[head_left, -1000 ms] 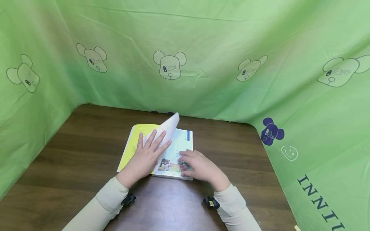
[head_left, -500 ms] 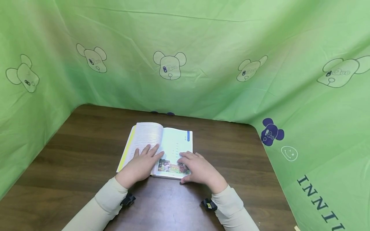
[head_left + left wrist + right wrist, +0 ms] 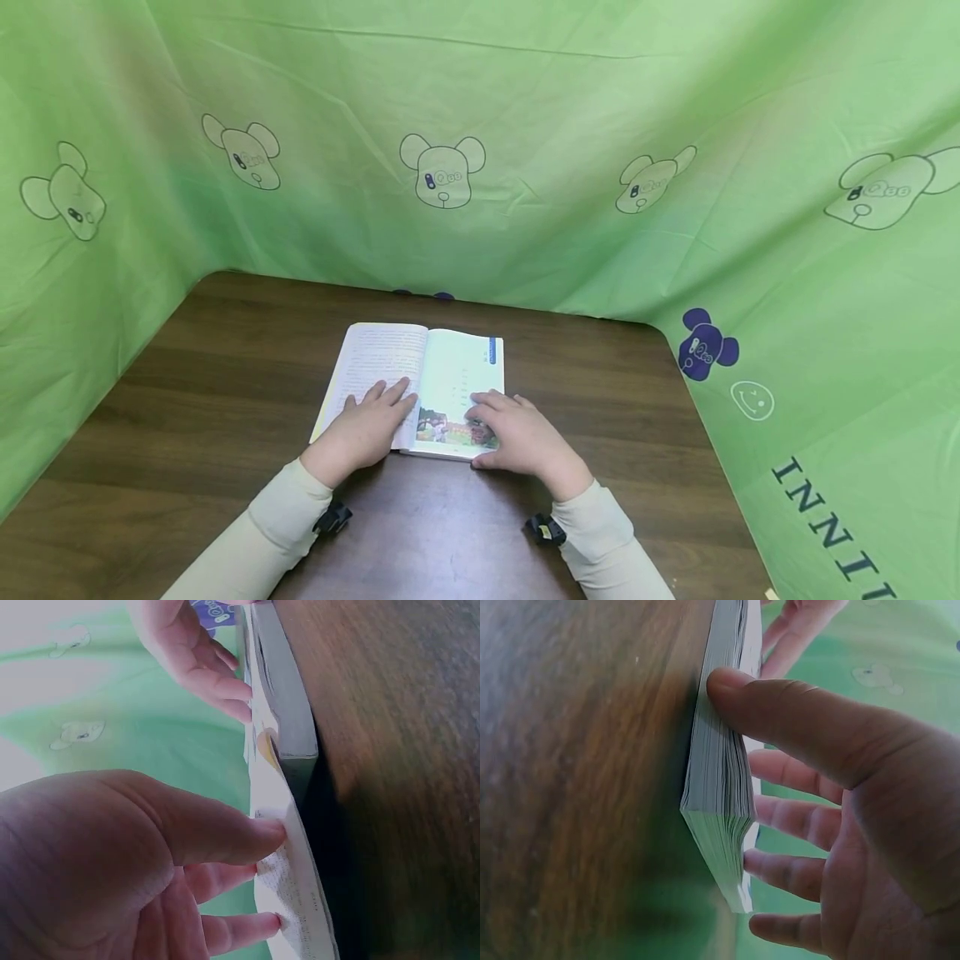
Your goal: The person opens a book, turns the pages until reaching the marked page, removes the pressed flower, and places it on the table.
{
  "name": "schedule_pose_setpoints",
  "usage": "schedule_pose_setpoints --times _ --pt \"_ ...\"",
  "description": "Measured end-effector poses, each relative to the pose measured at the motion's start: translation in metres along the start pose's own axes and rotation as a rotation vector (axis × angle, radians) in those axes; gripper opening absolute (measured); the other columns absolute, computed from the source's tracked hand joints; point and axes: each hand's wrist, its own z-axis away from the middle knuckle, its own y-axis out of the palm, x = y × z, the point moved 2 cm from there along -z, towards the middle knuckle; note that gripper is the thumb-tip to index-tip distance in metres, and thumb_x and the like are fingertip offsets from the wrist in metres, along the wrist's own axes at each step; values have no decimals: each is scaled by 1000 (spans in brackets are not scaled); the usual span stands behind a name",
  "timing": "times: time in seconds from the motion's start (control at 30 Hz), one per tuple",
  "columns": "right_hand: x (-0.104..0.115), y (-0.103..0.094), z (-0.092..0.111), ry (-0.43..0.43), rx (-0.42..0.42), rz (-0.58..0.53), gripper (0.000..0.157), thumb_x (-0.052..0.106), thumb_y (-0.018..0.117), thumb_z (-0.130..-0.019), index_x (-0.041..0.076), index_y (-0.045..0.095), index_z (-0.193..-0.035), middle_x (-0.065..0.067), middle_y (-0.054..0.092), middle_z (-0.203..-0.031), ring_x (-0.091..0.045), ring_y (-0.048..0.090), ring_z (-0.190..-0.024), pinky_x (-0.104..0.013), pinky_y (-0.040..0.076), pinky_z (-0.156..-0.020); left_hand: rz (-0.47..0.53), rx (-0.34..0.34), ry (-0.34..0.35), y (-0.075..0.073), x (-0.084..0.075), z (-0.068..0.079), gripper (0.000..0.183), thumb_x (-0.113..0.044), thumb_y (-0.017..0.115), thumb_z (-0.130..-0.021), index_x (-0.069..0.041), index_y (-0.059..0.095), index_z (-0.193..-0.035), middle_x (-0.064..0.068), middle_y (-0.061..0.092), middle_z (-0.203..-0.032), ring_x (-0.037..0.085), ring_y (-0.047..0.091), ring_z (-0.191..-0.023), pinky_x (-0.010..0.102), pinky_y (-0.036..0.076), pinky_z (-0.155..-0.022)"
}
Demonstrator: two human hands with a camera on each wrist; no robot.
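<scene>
An open book (image 3: pixel 453 358) lies on the wooden table in the head view, a text page on the left and an illustrated page on the right. My left hand (image 3: pixel 363 429) rests with spread fingers on the lower part of the left page (image 3: pixel 382 350). My right hand (image 3: pixel 525 442) lies over the lower right corner. In the right wrist view its thumb touches the near edge of the page block (image 3: pixel 716 765), while its fingertips meet the top page. The left wrist view shows the left thumb and fingers touching the printed page (image 3: pixel 281 900). The picture is partly hidden by the right fingers.
The brown wooden table (image 3: pixel 187 400) surrounds the book. A green curtain (image 3: pixel 540 233) with bear heads hangs at the back and both sides. Black wrist cameras sit under both sleeves. A small pale object (image 3: pixel 771 593) is at the lower right edge.
The raised leaf has turned over to the left and now lies flat, covering the yellow page. My left hand has slid down the page. The right thumb has moved to the book's near edge.
</scene>
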Motion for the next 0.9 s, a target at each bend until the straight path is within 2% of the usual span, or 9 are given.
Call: schedule_pose_setpoints --times 0.17,0.27,0.37,0.57,0.8,0.9 --pt "-3 -1 0 6 6 -10 65 48 86 -76 20 66 -131 -5 54 -152 -33 47 -143 -65 34 -113 31 14 -21 1 0 -1 49 -22 55 -105 -11 50 -152 10 34 -166 44 32 -150 77 33 -105" --pt "-5 -2 0 5 3 0 65 48 87 -76 21 67 -131 -5 54 -152 -32 48 -143 -65 33 -114 63 15 -29 1 1 -2 61 -38 64 -101 -9 49 -152 12 34 -166 45 29 -151 79 30 -106" --pt "-6 -2 0 -12 2 5 64 48 87 -77 19 68 -131 -8 55 -151 -33 49 -142 -64 32 -115 75 16 -30 3 1 -4 72 -46 71 -94 -9 49 -152 13 33 -166 46 28 -151 80 29 -106" --pt "-11 -7 1 -52 46 -2 60 47 86 -79 18 70 -129 -9 54 -151 -34 48 -142 -61 31 -117 71 18 2 5 1 -7 73 -43 73 -93 -11 47 -154 13 29 -168 43 23 -154 78 26 -110" --pt "-13 -13 4 -76 93 -22 53 42 83 -84 17 72 -130 -8 56 -151 -29 48 -144 -61 33 -117 9 -4 128 5 -4 -6 56 -32 72 -97 -26 55 -149 2 33 -167 37 23 -156 77 26 -110" --pt "-14 -13 5 -85 100 -22 51 42 82 -85 19 73 -130 -7 56 -151 -29 47 -144 -60 33 -117 -15 -18 153 7 -4 -5 52 -27 69 -99 -28 56 -149 -1 36 -165 36 25 -155 77 28 -109"
